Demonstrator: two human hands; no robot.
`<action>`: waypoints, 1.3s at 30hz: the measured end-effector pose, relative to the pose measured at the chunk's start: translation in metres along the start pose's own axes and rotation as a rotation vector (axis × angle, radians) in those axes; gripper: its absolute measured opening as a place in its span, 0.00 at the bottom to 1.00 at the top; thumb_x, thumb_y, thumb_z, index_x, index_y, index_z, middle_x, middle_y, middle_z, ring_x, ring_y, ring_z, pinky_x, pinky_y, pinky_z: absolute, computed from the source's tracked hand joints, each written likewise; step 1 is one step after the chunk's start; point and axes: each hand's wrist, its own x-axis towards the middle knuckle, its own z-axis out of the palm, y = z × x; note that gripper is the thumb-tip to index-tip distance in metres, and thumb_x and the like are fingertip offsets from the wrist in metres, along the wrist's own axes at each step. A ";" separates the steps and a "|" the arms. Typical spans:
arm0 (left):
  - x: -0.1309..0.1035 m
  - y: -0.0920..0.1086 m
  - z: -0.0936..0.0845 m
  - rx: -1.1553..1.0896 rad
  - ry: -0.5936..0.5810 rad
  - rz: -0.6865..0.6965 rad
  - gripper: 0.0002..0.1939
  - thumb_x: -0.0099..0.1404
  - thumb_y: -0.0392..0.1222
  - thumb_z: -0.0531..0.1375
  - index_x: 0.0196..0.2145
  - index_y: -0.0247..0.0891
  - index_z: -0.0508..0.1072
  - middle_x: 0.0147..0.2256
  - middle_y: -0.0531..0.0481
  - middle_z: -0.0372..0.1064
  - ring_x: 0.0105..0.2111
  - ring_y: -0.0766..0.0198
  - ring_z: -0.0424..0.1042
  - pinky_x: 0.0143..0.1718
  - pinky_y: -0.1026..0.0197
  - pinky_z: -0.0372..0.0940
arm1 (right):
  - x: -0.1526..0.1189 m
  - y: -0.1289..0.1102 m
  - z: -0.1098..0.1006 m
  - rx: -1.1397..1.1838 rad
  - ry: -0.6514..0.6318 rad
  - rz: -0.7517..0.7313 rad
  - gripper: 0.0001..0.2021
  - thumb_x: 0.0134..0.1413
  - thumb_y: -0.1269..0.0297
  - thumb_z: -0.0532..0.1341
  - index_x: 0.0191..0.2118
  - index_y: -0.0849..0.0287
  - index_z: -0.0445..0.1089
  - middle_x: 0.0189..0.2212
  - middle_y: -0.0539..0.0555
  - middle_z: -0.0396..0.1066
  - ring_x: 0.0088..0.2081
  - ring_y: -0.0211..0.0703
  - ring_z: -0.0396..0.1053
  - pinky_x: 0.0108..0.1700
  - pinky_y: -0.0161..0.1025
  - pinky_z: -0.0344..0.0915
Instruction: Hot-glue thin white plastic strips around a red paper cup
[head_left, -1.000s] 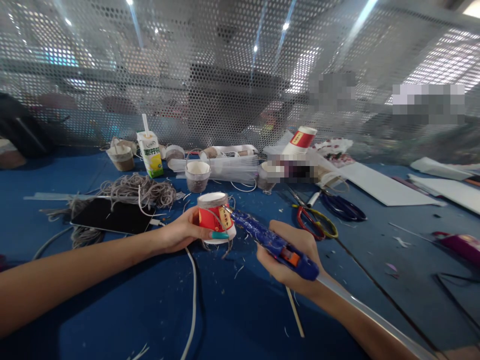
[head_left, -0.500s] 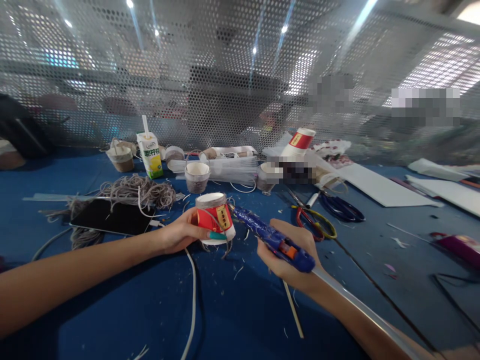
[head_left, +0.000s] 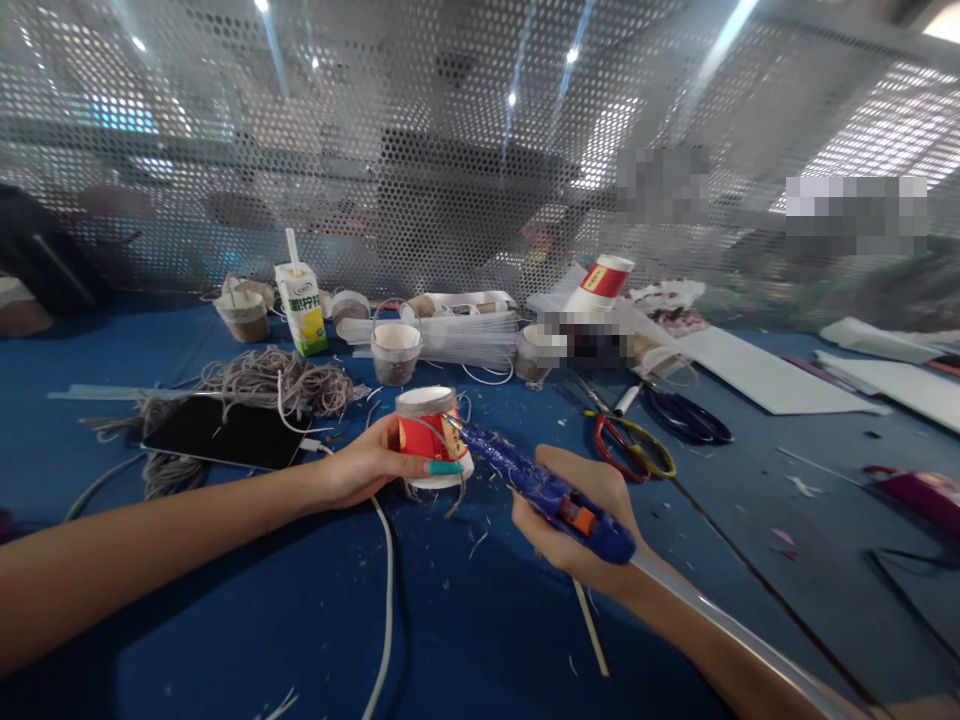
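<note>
we have a paper cup [head_left: 421, 437] in front of us, upright above the blue table [head_left: 300, 630]; we cannot tell whether its base touches it. our left hand [head_left: 367, 465] grips it, thumb across the front, the other fingers mostly hidden behind. our right hand [head_left: 604, 480] is closed around a blue glue gun [head_left: 514, 468], its nozzle at the gold label [head_left: 454, 438]; we cannot tell whether it touches.

grey string [head_left: 425, 407] bands the cup below its rim, with loose lengths crossing the red and dangling underneath. the red middle and white foot are largely uncovered, so we would judge the wrapping only partly done. behind stands a small pail [head_left: 395, 360] with a grey covering and a hoop handle, which looks more complete to us.

as for writing, the drink carton [head_left: 301, 312] carries large green chinese characters, 柠 seemingly among them; its small logo defeats us. the characters on our cup's label are too small to read, as are those on the upside-down red-and-white cup [head_left: 609, 265].
</note>
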 end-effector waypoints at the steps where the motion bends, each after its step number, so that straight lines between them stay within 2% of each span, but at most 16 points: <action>1: 0.000 0.000 0.000 0.002 0.003 0.004 0.22 0.45 0.33 0.71 0.39 0.34 0.73 0.36 0.45 0.76 0.37 0.60 0.75 0.46 0.56 0.66 | 0.000 0.000 0.000 0.009 -0.003 -0.011 0.13 0.43 0.74 0.56 0.21 0.55 0.49 0.15 0.42 0.52 0.15 0.29 0.53 0.17 0.31 0.50; 5: 0.001 -0.002 0.000 0.034 0.011 -0.008 0.23 0.45 0.34 0.71 0.40 0.33 0.72 0.36 0.45 0.75 0.36 0.60 0.75 0.44 0.55 0.66 | 0.000 -0.002 0.001 0.038 -0.012 -0.023 0.13 0.42 0.74 0.56 0.21 0.55 0.49 0.16 0.42 0.51 0.16 0.29 0.53 0.18 0.30 0.50; 10: 0.002 -0.002 0.000 0.049 0.050 -0.013 0.25 0.45 0.32 0.71 0.42 0.35 0.71 0.36 0.46 0.75 0.36 0.60 0.75 0.44 0.55 0.66 | 0.000 -0.009 0.002 0.010 -0.049 0.052 0.12 0.42 0.74 0.56 0.21 0.55 0.49 0.16 0.42 0.51 0.17 0.30 0.53 0.18 0.31 0.49; 19: 0.001 0.000 0.002 0.018 0.074 -0.028 0.25 0.42 0.32 0.73 0.39 0.32 0.73 0.33 0.47 0.76 0.32 0.64 0.75 0.37 0.62 0.68 | 0.001 -0.008 0.000 0.029 -0.080 0.057 0.12 0.43 0.73 0.56 0.21 0.55 0.49 0.16 0.43 0.53 0.17 0.30 0.54 0.19 0.31 0.51; 27: -0.001 0.001 -0.001 0.015 0.001 -0.014 0.22 0.45 0.32 0.71 0.40 0.32 0.73 0.36 0.43 0.76 0.36 0.59 0.75 0.45 0.56 0.67 | -0.002 -0.008 0.000 0.009 -0.033 0.060 0.12 0.44 0.73 0.56 0.22 0.55 0.49 0.16 0.42 0.51 0.16 0.30 0.53 0.19 0.31 0.50; 33: 0.000 0.001 0.002 0.058 0.006 -0.021 0.24 0.43 0.36 0.72 0.39 0.33 0.73 0.34 0.45 0.76 0.33 0.61 0.75 0.39 0.59 0.69 | -0.001 -0.004 0.003 0.057 -0.010 -0.037 0.12 0.42 0.74 0.56 0.21 0.56 0.50 0.15 0.42 0.51 0.16 0.29 0.53 0.18 0.30 0.50; 39: 0.000 0.002 0.001 0.067 0.003 -0.025 0.24 0.43 0.35 0.73 0.39 0.32 0.73 0.33 0.45 0.75 0.33 0.60 0.75 0.41 0.56 0.68 | 0.000 -0.005 0.002 0.058 -0.027 -0.006 0.12 0.42 0.73 0.56 0.20 0.56 0.50 0.15 0.42 0.51 0.15 0.29 0.52 0.18 0.30 0.50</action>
